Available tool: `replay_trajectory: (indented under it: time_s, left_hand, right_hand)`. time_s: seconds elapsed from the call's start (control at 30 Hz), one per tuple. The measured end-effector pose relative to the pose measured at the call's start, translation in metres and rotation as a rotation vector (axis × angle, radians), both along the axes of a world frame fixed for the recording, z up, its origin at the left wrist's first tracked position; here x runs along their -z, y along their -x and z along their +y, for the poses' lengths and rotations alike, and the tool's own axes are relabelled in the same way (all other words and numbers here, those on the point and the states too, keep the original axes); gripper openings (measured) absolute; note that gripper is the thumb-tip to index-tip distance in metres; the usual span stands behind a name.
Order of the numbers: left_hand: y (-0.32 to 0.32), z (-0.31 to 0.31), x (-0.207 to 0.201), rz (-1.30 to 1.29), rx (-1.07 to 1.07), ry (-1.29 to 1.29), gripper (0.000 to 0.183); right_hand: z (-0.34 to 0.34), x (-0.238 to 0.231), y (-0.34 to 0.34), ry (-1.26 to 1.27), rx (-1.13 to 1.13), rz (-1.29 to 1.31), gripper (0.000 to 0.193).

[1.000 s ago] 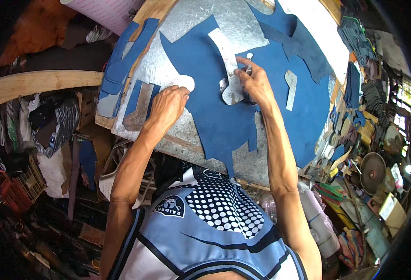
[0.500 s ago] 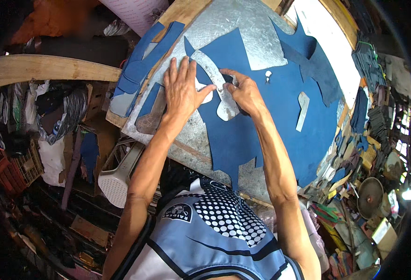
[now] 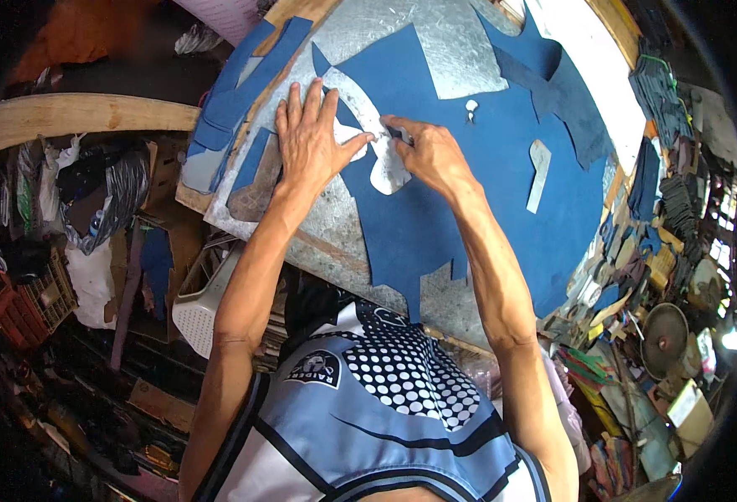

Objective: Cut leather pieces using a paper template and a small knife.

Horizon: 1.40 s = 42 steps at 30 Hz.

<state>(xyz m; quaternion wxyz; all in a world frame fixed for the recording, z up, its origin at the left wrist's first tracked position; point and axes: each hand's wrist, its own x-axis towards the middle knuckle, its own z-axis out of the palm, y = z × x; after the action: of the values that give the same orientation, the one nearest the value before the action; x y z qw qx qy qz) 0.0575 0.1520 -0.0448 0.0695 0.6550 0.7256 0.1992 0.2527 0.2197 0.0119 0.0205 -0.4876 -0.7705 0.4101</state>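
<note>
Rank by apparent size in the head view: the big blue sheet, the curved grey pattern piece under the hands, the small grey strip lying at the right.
1. Blue sheet, by far largest.
2. Curved grey pattern piece, partly covered by the left hand.
3. Small grey strip.

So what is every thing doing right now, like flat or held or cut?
Left hand: flat, fingers spread, pressing on the curved pale template.
Right hand: pinching a small tool, its tip by the template's edge.
Curved pale template: lying flat on the blue sheet.
Blue sheet: spread flat on the metal tabletop, edges cut away.
Narrow pale template: lying loose, untouched.
</note>
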Motion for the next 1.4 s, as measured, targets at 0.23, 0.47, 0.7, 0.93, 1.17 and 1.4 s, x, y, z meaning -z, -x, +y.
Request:
replay_trajectory:
  time_s: [0.23,0.47,0.7,0.93,1.17,1.4]
  left_hand:
    - [0.002,0.001,0.005,0.004,0.005,-0.003,0.087]
    - [0.008,0.010,-0.003,0.046,0.084,0.014,0.088]
    - [0.015,0.014,-0.004,-0.022,0.162,0.074,0.089]
    - [0.030,0.029,0.003,-0.070,0.262,0.047,0.091]
    - [0.033,0.038,0.006,-0.061,0.287,0.022,0.094]
    - [0.036,0.047,0.015,-0.062,0.307,-0.049,0.073]
  right_hand:
    - [-0.052,0.000,-0.033,-0.074,-0.019,-0.034,0.051]
    - [-0.069,0.001,-0.029,-0.119,0.070,-0.086,0.054]
    - [-0.078,0.000,-0.029,-0.087,0.112,-0.086,0.053]
    - [-0.091,-0.003,-0.020,-0.067,0.153,-0.077,0.054]
    - [-0.099,-0.003,-0.012,-0.061,0.239,-0.090,0.055]
    - [-0.102,0.001,-0.008,-0.115,0.273,-0.092,0.056]
